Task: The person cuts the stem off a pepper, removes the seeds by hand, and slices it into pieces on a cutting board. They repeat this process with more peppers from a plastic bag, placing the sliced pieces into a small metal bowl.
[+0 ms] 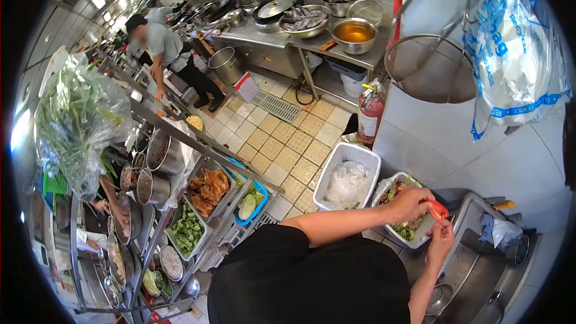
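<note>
My left hand [413, 204] and my right hand [441, 241] are close together at the right, both pinching a small bright red piece [438, 209] that looks like red pepper. Its exact kind is hard to make out. Below them stands a white tub [423, 232] with a plastic liner, holding green, red and brown food scraps. My left forearm reaches across the near side of that tub. A metal sink [474, 252] lies beside my right hand.
A white bin [374, 189] with clear plastic inside stands near a fire extinguisher [371, 111]. Left is a rack with trays of chopped greens [187, 232] and browned meat [209, 191]. A person [171, 54] works farther back. Plastic bags [510, 48] hang upper right.
</note>
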{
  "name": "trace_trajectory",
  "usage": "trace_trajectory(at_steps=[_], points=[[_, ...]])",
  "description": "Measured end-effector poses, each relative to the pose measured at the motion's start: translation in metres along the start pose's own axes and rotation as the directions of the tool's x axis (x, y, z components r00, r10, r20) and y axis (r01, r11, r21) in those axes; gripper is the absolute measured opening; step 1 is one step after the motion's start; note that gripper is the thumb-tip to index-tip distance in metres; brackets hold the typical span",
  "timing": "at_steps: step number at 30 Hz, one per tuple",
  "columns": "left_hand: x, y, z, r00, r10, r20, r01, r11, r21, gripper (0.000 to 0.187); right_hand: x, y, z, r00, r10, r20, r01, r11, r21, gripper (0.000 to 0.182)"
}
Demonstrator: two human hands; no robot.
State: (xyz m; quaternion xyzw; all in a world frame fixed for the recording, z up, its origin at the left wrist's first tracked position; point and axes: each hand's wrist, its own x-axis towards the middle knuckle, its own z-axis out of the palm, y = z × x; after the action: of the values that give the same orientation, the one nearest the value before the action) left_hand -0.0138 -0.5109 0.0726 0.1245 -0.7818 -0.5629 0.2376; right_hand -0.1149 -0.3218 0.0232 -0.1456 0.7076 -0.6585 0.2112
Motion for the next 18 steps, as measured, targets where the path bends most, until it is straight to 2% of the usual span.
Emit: trace_trajectory(at_steps=[1, 2, 3, 4, 5, 6, 7, 8, 9, 10, 12, 14, 16, 18], points=[[0.002, -0.008, -0.001, 0.999, 0.006, -0.044, -0.005, 1.000, 0.015, 0.017, -0.004, 0.003, -0.007, 0.991, -0.100, -0.091, 0.090, 0.990, -0.113, 0.017], [0.006, -0.024, 0.002, 0.998, -0.029, -0.047, 0.025, 0.997, -0.078, 0.016, -0.005, 0.007, -0.015, 0.988, -0.058, -0.141, 0.036, 0.988, -0.150, 0.016], [0.009, -0.014, -0.011, 0.985, -0.171, -0.004, 0.170, 0.982, -0.079, 0.019, -0.006, -0.004, -0.019, 0.975, -0.010, -0.222, -0.033, 0.982, -0.187, 0.016], [0.009, -0.027, -0.011, 0.983, -0.175, 0.053, 0.182, 0.909, -0.375, 0.019, -0.008, -0.009, -0.016, 0.974, -0.062, -0.218, 0.032, 0.990, -0.138, 0.024], [0.013, -0.034, -0.012, 0.981, -0.184, 0.052, 0.192, 0.946, -0.263, 0.019, -0.006, -0.013, -0.020, 0.986, -0.135, -0.098, 0.088, 0.920, -0.382, 0.040], [0.016, -0.038, -0.017, 0.959, -0.256, 0.119, 0.280, 0.916, -0.288, 0.018, -0.010, -0.026, -0.011, 0.962, -0.273, -0.007, 0.240, 0.858, -0.454, 0.056], [0.018, -0.041, -0.018, 0.971, -0.212, 0.115, 0.237, 0.921, -0.309, 0.022, -0.016, -0.045, -0.003, 0.974, -0.227, -0.018, 0.184, 0.829, -0.528, 0.063], [0.025, -0.011, -0.026, 0.952, -0.258, 0.166, 0.291, 0.932, -0.215, 0.025, -0.019, -0.039, -0.005, 0.935, -0.351, -0.052, 0.267, 0.793, -0.548, 0.060], [0.028, -0.010, -0.022, 0.940, -0.286, 0.186, 0.332, 0.895, -0.298, 0.027, -0.024, -0.048, -0.003, 0.950, -0.290, -0.113, 0.201, 0.849, -0.489, 0.056], [0.031, -0.013, -0.018, 0.934, -0.287, 0.215, 0.342, 0.893, -0.293, 0.027, -0.029, -0.054, 0.001, 0.961, -0.225, -0.162, 0.141, 0.900, -0.413, 0.053], [0.034, -0.014, -0.002, 0.899, -0.271, 0.343, 0.384, 0.866, -0.322, 0.027, -0.037, -0.050, -0.002, 0.987, 0.026, -0.161, -0.059, 0.977, -0.205, 0.044], [0.037, -0.006, 0.013, 0.862, -0.270, 0.428, 0.415, 0.861, -0.293, 0.026, -0.050, -0.041, 0.001, 0.969, -0.012, -0.247, -0.017, 0.993, -0.115, 0.040], [0.036, 0.004, 0.033, 0.796, -0.253, 0.550, 0.463, 0.840, -0.283, 0.024, -0.067, -0.041, -0.004, 0.949, -0.005, -0.315, -0.049, 0.985, -0.165, 0.036], [0.029, 0.005, 0.055, 0.720, -0.237, 0.652, 0.511, 0.818, -0.266, 0.022, -0.086, -0.036, -0.012, 0.928, 0.057, -0.368, -0.050, 0.998, 0.028, 0.036]])
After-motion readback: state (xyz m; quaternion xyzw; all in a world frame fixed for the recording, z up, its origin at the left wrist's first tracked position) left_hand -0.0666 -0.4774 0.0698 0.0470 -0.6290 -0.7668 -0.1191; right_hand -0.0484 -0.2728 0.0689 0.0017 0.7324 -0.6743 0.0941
